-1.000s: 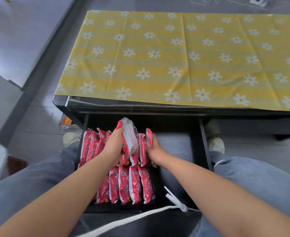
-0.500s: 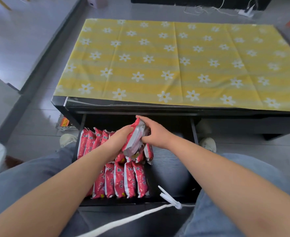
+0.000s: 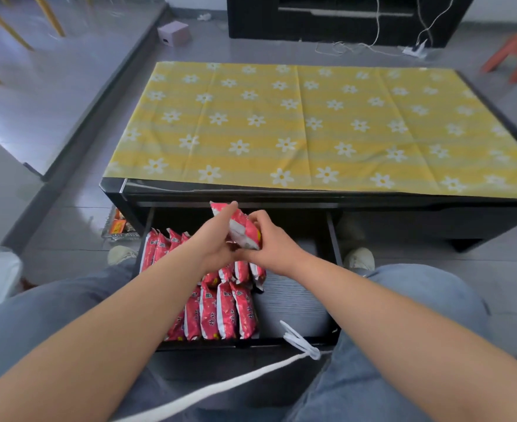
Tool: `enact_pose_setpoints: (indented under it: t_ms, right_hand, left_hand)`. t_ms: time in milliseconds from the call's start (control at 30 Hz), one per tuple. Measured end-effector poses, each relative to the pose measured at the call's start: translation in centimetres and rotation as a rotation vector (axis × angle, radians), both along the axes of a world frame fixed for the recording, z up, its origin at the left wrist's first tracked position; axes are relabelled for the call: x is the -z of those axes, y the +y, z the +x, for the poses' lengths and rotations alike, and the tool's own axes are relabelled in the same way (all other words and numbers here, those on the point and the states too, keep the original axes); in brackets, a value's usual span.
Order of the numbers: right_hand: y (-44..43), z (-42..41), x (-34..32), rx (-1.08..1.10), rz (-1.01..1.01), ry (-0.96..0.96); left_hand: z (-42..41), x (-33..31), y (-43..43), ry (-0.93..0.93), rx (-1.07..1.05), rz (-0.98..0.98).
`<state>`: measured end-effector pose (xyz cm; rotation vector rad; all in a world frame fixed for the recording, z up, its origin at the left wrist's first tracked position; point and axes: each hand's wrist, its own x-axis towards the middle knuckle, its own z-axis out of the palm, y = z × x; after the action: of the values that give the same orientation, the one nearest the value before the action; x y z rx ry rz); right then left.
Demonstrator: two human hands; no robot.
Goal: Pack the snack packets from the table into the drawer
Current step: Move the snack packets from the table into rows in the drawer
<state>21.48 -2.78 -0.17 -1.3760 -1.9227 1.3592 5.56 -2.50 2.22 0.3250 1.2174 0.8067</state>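
Observation:
One red and white snack packet [image 3: 241, 228] is held up above the open black drawer [image 3: 331, 236] under the table. My left hand [image 3: 213, 239] grips its left side and top corner. My right hand [image 3: 269, 243] grips its right side and bottom. Below them, several red snack packets [image 3: 220, 312] stand on edge in two rows in the left half of the drawer. More packets of the back row [image 3: 161, 246] show left of my left wrist. No packets lie on the yellow flowered tablecloth [image 3: 312, 126].
The drawer's right half shows its bare dark floor [image 3: 293, 303]. My knees in blue jeans flank the drawer. A white cord [image 3: 251, 376] crosses in front of it. A foil tray [image 3: 118, 228] lies on the floor to the left. A black cabinet [image 3: 342, 16] stands behind the table.
The packet has been lifted out of the back row and now sits higher, with both hands on it. My right hand left the standing packets. The camera view tilted up.

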Motion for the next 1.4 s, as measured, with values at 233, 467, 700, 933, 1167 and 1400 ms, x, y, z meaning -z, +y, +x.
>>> enact_pose_setpoints:
  t_ms: [233,467,700,933,1167,1400]
  right_hand:
    - [-1.5,1.3,-2.0,0.18,-0.521,0.366]
    - [-3.0,2.9,1.9,0.376,-0.349,-0.097]
    - [-5.6,4.0,7.4,0.244,-0.35,-0.605]
    - [-7.0,-0.7,9.5,0.18,-0.848,-0.06]
    - [-4.7,-1.0,9.9,0.433,-0.837,-0.117]
    - [-1.2,-2.6,11.8,0.393,-0.569,0.06]
  left_hand:
    - [0.5,0.4,-1.9,-0.06,0.163,0.08]
    - [-0.4,2.7,-4.3,0.134,0.303,0.083]
    - [-4.4,6.5,-6.0,0.908,0.493,0.206]
    - [-7.6,8.9,-6.4,1.114,0.466,0.38]
    - [-7.4,11.2,-5.2,1.503,0.775,0.463]
    - [-9.9,13.3,-3.4,1.685,1.02,0.406]
